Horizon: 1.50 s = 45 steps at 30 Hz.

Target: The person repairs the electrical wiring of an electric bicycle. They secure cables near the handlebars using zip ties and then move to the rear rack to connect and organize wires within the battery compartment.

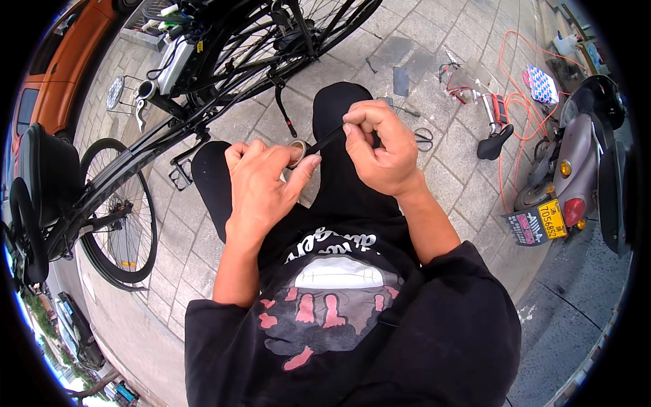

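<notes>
A roll of black tape [298, 150] with a pale core sits in my left hand [264, 178], its fingers closed round it. From the roll a strip of black tape [328, 141] stretches up to the right. My right hand [386, 148] pinches the strip's far end between thumb and fingers. Both hands are over my knees, with the strip held taut between them. To the left and ahead leans a black bicycle [173, 125] with a silver box [178, 64] fixed to its frame and loose wires at the top.
Scissors [424, 139] lie on the paving right of my right hand. Farther right are a bicycle saddle on its post [496, 141], an orange hose [503, 68] and a parked scooter [573, 159]. A round stool [116, 93] and an orange car [57, 71] stand beyond the bicycle.
</notes>
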{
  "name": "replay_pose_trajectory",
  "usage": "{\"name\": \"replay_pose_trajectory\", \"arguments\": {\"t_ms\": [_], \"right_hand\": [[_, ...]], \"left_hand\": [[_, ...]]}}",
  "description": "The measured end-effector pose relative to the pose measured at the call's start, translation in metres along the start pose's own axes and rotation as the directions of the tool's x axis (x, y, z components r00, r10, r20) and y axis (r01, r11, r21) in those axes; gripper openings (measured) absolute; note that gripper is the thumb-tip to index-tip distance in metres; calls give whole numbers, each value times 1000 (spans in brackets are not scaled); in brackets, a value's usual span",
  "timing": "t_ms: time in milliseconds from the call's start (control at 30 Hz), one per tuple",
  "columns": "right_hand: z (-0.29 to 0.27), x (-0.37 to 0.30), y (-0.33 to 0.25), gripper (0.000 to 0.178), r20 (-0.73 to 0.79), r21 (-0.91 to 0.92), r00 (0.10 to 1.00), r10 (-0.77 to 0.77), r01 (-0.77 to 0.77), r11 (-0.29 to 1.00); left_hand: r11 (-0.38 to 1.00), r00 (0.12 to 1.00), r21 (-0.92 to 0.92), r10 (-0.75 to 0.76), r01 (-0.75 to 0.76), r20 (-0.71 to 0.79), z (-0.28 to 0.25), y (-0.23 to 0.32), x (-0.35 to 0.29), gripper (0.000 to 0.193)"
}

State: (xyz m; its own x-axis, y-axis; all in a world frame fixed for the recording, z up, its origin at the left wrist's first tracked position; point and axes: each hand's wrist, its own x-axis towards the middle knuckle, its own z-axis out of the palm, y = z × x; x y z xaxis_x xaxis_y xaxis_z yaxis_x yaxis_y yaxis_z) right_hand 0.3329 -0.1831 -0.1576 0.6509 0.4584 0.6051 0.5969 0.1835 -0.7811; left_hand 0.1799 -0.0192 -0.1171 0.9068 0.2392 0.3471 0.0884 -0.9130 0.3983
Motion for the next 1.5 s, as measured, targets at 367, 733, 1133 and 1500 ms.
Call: {"name": "replay_pose_trajectory", "arguments": {"t_ms": [367,733,1133,1500], "right_hand": [[-9,-24,93,30,-96,527,806,584,-457,717],[-15,-18,92,31,-36,574,786,617,-489,657],[13,42,-6,74,281,824,959,45,-265,501],[32,41,-46,45,-29,438,975,221,-187,879]], "left_hand": [[927,977,312,188,-210,99,-17,-3,45,16],[694,831,459,434,-555,348,-73,54,114,15],[539,801,599,471,-592,369,-107,92,119,46],[561,861,657,391,-503,325,-103,83,94,52]]}}
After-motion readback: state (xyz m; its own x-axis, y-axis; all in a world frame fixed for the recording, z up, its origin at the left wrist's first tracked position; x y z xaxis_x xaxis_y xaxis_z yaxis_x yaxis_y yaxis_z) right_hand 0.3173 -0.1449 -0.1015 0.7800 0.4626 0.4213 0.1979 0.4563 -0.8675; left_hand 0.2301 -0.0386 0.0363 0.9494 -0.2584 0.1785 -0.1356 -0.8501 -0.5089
